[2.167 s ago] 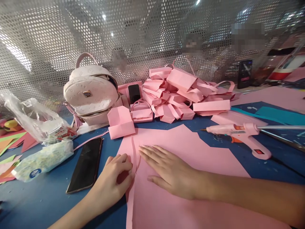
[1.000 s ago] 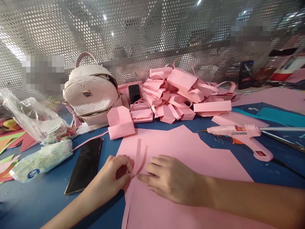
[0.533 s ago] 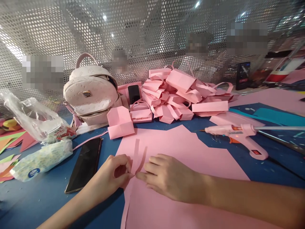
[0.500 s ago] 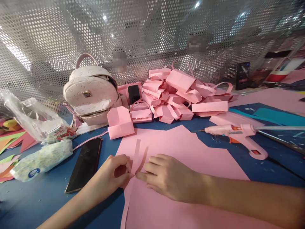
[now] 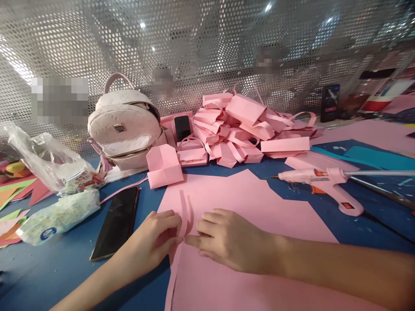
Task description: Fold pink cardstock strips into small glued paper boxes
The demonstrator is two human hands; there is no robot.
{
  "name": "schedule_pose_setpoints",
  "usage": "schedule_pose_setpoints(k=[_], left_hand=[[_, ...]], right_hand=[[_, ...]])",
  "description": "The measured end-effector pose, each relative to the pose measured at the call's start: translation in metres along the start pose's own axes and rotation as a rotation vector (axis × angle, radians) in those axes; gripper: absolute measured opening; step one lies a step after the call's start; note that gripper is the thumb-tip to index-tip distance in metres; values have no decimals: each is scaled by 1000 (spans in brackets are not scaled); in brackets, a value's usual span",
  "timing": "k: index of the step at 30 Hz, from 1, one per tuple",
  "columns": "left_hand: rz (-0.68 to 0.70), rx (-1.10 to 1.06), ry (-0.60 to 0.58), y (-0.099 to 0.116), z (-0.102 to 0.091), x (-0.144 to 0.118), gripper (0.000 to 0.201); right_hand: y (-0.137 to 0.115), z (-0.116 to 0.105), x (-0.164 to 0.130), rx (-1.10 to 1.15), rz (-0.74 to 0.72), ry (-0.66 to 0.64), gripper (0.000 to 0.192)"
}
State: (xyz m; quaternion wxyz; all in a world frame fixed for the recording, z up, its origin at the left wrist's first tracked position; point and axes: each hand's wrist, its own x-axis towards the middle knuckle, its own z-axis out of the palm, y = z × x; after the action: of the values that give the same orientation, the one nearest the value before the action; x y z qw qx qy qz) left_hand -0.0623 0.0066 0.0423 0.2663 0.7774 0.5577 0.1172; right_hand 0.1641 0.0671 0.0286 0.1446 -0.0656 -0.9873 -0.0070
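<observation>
Paper strip: thin pink strip, its two loose ends curling up from the pink sheet, pinched low between the two hands; its long axis runs away from the person.
Left hand: fingers closed on the strip's base from the left, at the sheet's left edge.
Right hand: fingers curled, forefinger tip pressed to the strip from the right; palm rests on the sheet. Both hands are equally near, meeting at the strip.
Sheet edge: a narrow cut sliver trails from the pinch toward the person.
Left of the sheet: black phone flat on the blue table; beyond it a tissue pack.
Right of the sheet: pink glue gun lying on its side, nozzle pointing left.
Beyond the sheet: folded pink paper piece, pale backpack, heap of folded pink paper bags, perforated metal screen.
</observation>
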Motion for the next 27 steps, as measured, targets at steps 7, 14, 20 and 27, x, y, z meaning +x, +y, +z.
schedule_pose_setpoints(k=[7,14,20,27], left_hand=[[-55,-30,-11,1,-3,0,20],[28,66,-51,4,-4,-3,19],[99,45,-58,3,-3,-3,21],[60,75,-58,5,-4,-7,19]], right_hand=[[1,0,-1,33,17,13,28],[1,2,-2,40,-25,42,27],[1,5,-2,23,-21,38,26],[1,6,-2,45,-26,58,26]])
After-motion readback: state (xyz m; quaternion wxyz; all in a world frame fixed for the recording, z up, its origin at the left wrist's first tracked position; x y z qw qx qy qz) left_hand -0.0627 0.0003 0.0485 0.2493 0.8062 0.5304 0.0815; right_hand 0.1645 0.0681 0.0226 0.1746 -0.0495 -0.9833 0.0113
